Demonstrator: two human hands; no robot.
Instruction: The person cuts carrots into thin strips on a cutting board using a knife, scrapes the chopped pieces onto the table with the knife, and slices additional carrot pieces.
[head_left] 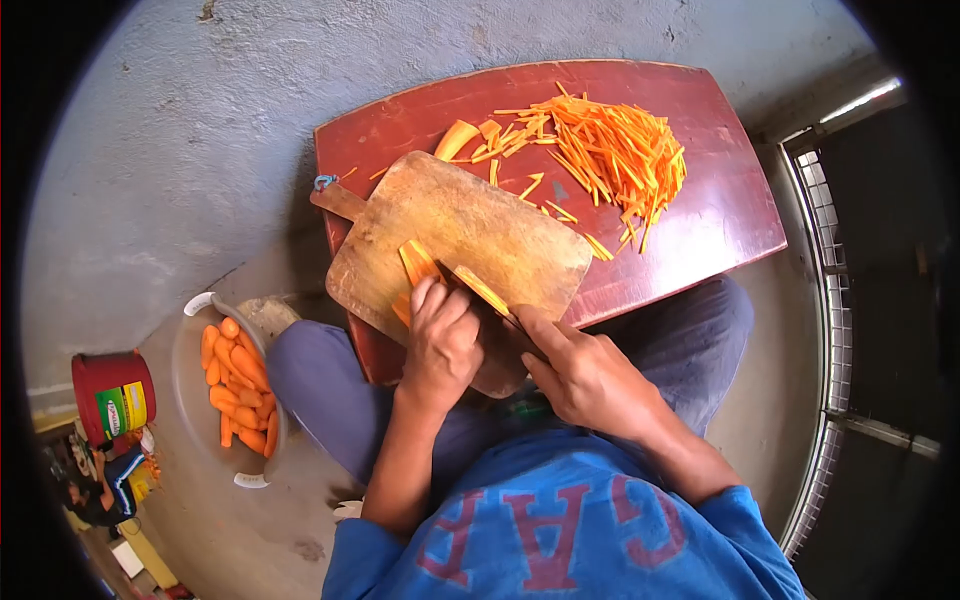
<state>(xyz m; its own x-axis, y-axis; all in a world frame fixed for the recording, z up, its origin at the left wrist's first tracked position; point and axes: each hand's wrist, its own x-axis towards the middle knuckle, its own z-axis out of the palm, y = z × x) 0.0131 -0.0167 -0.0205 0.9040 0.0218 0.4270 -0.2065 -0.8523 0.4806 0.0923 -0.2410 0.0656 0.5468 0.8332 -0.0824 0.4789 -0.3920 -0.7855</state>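
Note:
A wooden cutting board (465, 225) lies tilted across the red table's left front part. My left hand (440, 335) is closed at the board's front edge, its fingertips pressed on a piece of carrot (418, 262). My right hand (580, 370) is wrapped round a knife (497, 325), whose handle is mostly hidden in the fingers. A carrot slice (481, 289) lies along the blade, between the two hands. Beyond the board is a large heap of thin carrot sticks (625, 155), with loose sticks and a thick carrot chunk (456, 140) to its left.
The red table (720, 190) stands against a wall. On the floor at left, a clear tub (190, 400) holds several whole carrots (240, 385). Farther left are a red bucket (88, 400) and a person (105, 490). A metal grille (830, 290) runs along the right.

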